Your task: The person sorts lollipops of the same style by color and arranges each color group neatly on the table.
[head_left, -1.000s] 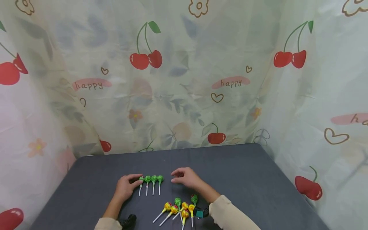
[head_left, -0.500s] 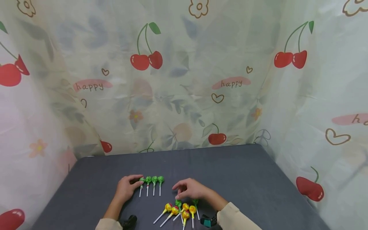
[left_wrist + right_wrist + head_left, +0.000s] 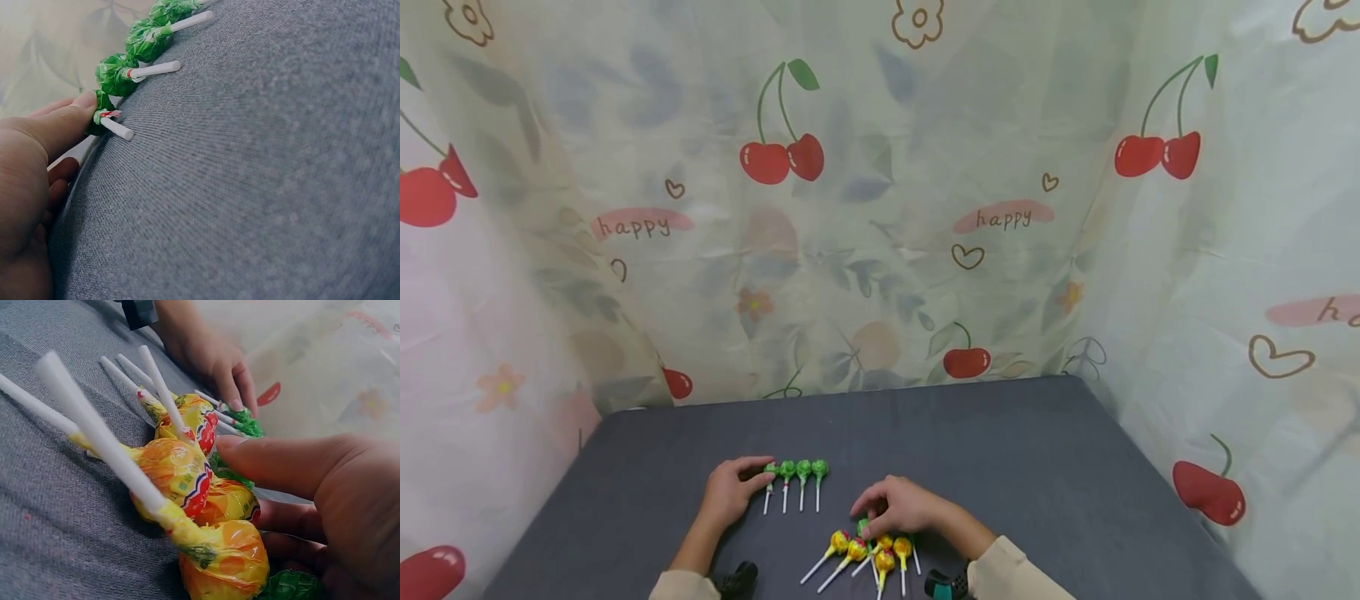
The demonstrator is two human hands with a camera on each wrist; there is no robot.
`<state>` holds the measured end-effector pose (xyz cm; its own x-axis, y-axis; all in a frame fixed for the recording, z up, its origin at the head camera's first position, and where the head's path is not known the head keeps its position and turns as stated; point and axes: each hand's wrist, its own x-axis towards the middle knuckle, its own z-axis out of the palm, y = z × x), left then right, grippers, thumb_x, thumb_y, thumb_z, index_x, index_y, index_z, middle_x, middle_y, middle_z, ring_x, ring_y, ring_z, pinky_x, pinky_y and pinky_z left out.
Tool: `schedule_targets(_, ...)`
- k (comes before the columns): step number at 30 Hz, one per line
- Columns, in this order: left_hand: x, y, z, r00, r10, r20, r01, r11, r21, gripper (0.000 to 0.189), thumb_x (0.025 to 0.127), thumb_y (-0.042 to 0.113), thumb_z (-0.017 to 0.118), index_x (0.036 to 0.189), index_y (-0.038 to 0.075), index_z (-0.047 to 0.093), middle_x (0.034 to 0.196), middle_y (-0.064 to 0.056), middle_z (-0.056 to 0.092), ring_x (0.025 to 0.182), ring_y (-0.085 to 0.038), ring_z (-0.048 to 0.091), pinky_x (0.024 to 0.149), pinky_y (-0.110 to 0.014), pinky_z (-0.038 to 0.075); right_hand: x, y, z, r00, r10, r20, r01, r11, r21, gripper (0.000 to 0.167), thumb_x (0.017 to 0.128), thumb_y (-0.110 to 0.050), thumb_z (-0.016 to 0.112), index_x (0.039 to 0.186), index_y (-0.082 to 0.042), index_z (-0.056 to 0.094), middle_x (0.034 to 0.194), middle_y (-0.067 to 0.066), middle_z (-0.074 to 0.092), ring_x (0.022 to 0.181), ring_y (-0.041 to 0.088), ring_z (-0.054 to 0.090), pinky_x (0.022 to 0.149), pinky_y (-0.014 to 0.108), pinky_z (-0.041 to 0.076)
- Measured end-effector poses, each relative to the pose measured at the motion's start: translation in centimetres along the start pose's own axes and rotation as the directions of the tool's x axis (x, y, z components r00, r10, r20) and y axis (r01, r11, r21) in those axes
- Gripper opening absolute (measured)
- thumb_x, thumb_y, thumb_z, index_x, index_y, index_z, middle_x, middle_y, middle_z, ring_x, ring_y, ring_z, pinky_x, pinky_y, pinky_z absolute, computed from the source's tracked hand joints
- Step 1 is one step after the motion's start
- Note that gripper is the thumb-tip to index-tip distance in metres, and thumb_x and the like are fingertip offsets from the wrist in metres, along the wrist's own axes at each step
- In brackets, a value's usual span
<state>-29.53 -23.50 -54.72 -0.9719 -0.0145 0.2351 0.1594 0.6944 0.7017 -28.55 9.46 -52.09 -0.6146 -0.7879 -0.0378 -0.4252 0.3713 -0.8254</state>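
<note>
Four-part row aside, the left hand (image 3: 730, 493) pinches the leftmost green-wrapped lollipop (image 3: 99, 112) of a row between thumb and fingers, its white stick pointing toward the person. Beside it lie more green lollipops (image 3: 803, 469), heads level and sticks parallel. The right hand (image 3: 904, 506) is over the far side of a loose pile, thumb and forefinger at a green lollipop (image 3: 862, 528). In the right wrist view the thumb partly covers that green lollipop (image 3: 232, 470); whether the fingers grip it I cannot tell. Yellow lollipops (image 3: 172, 472) lie close by the thumb.
Several yellow lollipops (image 3: 884, 560) lie crossed in the pile, sticks toward the person. Another green lollipop (image 3: 292, 585) lies under the right hand, mostly hidden. A dark grey cloth (image 3: 1037, 467) covers the table, and a cherry-print curtain (image 3: 880, 275) surrounds its back and sides.
The right hand has come back from beside the green row, toward the person, down to the green lollipop in the pile. The left hand has stayed on the leftmost lollipop.
</note>
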Motion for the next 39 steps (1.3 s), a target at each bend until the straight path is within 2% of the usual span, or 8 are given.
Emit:
schedule_targets(11, 0.0, 0.0, 0.0, 1.000, 0.000, 0.006, 0.000, 1.000, 0.003, 0.029, 0.084, 0.019, 0.078, 0.111, 0.012, 0.075, 0.109, -0.009, 0.070, 0.107, -0.035, 0.060, 0.094, -0.052, 0.043, -0.1, -0.4, -0.2, 1.000, 0.018, 0.022, -0.017, 0.998, -0.060, 0.019, 0.083, -0.013, 0.078, 0.102, -0.010, 0.076, 0.077, -0.013, 0.061, 0.067, 0.001, 0.052, 0.061, 0.018, 0.043)
schedule_targets(22, 0.1, 0.0, -0.1, 1.000, -0.005, -0.001, 0.005, 1.000, 0.003, 0.029, 0.084, 0.020, 0.078, 0.111, 0.012, 0.075, 0.109, -0.009, 0.070, 0.106, -0.034, 0.060, 0.093, -0.051, 0.044, 0.1, -1.0, -1.0, 0.999, 0.036, -0.002, -0.036, 0.997, -0.074, 0.017, 0.083, -0.011, 0.077, 0.100, -0.009, 0.075, 0.081, -0.012, 0.061, 0.072, 0.001, 0.055, 0.066, 0.020, 0.047)
schedule_targets(30, 0.1, 0.1, -0.2, 1.000, -0.011, 0.002, 0.011, 1.000, 0.004, 0.029, 0.084, 0.022, 0.077, 0.112, 0.013, 0.075, 0.110, -0.009, 0.070, 0.106, -0.034, 0.060, 0.093, -0.051, 0.043, 1.1, -1.7, -2.1, 0.995, 0.075, -0.063, -0.082, 0.990, -0.119, 0.015, 0.084, -0.011, 0.077, 0.099, -0.011, 0.075, 0.079, -0.010, 0.061, 0.069, 0.004, 0.053, 0.062, 0.021, 0.047)
schedule_targets(39, 0.0, -0.1, -0.1, 1.000, -0.026, 0.011, 0.026, 1.000, 0.009, 0.029, 0.084, 0.023, 0.077, 0.112, 0.013, 0.075, 0.110, -0.008, 0.070, 0.106, -0.034, 0.060, 0.093, -0.053, 0.043, 2.1, -2.4, -2.9, 0.987, 0.010, -0.160, -0.048, 0.971, -0.234, 0.019, 0.084, -0.016, 0.078, 0.102, -0.011, 0.075, 0.083, -0.010, 0.060, 0.073, 0.004, 0.053, 0.065, 0.022, 0.048)
